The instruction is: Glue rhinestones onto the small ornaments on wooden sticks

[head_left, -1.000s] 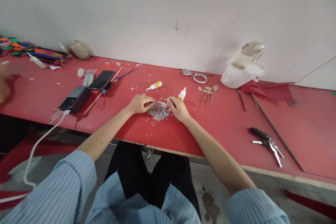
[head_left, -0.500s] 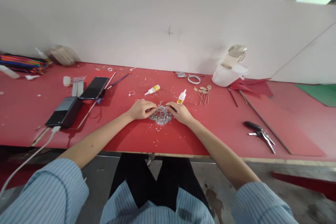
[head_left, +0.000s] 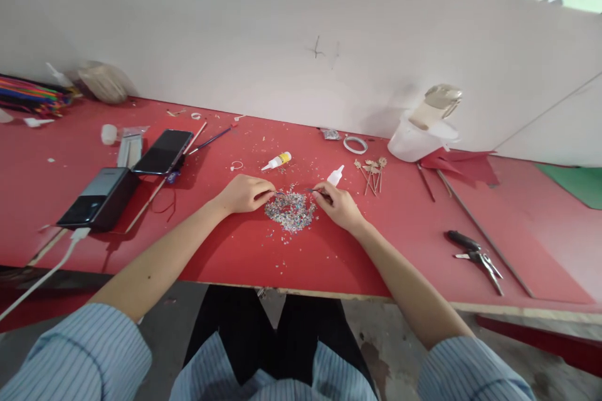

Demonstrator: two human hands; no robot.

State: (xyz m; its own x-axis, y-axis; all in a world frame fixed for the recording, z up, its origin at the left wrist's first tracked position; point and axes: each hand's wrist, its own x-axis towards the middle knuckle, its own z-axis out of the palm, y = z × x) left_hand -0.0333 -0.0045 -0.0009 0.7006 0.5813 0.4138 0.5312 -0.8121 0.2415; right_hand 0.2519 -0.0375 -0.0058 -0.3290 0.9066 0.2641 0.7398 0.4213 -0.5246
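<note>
While both forearms (head_left: 153,266) are slanting inward, the left hand (head_left: 247,193) is poising at ten o'clock of the sequin pile (head_left: 290,213), thumb and finger pressing together, their contents too small to tell. At two o'clock, the right hand (head_left: 339,205) is pinching a thin dark piece (head_left: 311,190). The pile is lying toward six o'clock from the glue bottle (head_left: 278,160).

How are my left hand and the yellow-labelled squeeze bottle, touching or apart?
Apart: head view shows red tabletop between your left hand and that squeeze bottle.
</note>
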